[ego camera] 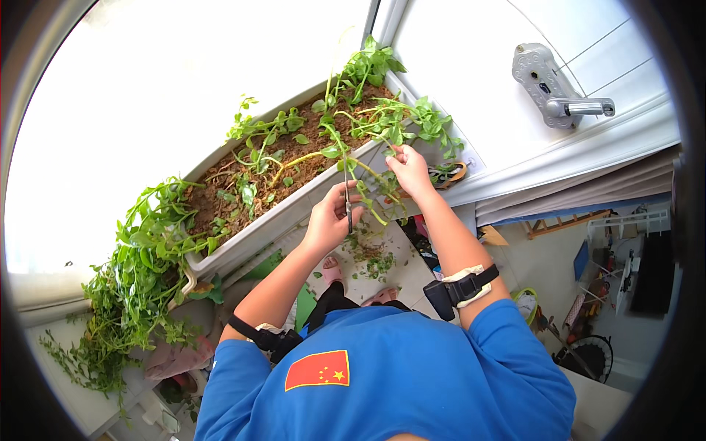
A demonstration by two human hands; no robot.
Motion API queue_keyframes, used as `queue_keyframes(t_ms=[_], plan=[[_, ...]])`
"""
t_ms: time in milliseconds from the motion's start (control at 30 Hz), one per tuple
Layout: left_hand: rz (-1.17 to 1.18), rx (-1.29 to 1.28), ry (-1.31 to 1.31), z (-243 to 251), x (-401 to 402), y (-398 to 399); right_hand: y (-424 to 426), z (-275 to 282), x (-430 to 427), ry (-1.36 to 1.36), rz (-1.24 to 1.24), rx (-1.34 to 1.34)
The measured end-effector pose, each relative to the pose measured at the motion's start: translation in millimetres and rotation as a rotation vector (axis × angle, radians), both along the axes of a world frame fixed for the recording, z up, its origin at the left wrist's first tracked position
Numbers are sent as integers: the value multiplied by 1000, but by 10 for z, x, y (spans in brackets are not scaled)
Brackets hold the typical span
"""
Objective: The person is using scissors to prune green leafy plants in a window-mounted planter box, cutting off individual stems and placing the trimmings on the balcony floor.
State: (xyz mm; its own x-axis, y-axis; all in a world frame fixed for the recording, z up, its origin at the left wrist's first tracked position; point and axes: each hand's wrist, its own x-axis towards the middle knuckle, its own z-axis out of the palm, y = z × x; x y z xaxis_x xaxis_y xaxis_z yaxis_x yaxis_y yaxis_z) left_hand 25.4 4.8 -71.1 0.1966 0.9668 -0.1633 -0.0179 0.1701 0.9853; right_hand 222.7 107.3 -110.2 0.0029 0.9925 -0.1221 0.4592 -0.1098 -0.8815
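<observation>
My left hand (332, 216) holds a pair of scissors (348, 206) in front of the planter's near wall. Their narrow blades point up and away, next to a hanging green stem (356, 179). To the right, my right hand (409, 170) has thumb and fingers pinched on a thin leafy stem (386, 142) at the planter's edge. Leafy trailing plants (394, 118) grow in the long white planter (248, 247), which is filled with brown soil (300, 160). A thick yellowish stem (300, 161) lies across the soil and over the rim.
A dense plant mass (146, 248) spills over the planter's left end. Cut leaves and stems (378, 263) litter the floor by my feet in pink sandals (332, 270). A metal crank handle (579, 106) juts out at the upper right. Below it hangs a grey curtain (579, 182).
</observation>
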Motion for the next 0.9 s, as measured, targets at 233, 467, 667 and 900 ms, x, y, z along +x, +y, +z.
queue_keyframes(t_ms=[233,467,667,900], plan=[[41,-73,-409,121,231,316,-122,352,38,-71,32,-75],[87,-11,-399,572,394,933,12,540,305,-286,-247,317],[104,-57,-302,722,563,1348,269,556,382,-634,-240,506],[111,-9,85,572,750,1929,391,737,376,-551,-216,481]])
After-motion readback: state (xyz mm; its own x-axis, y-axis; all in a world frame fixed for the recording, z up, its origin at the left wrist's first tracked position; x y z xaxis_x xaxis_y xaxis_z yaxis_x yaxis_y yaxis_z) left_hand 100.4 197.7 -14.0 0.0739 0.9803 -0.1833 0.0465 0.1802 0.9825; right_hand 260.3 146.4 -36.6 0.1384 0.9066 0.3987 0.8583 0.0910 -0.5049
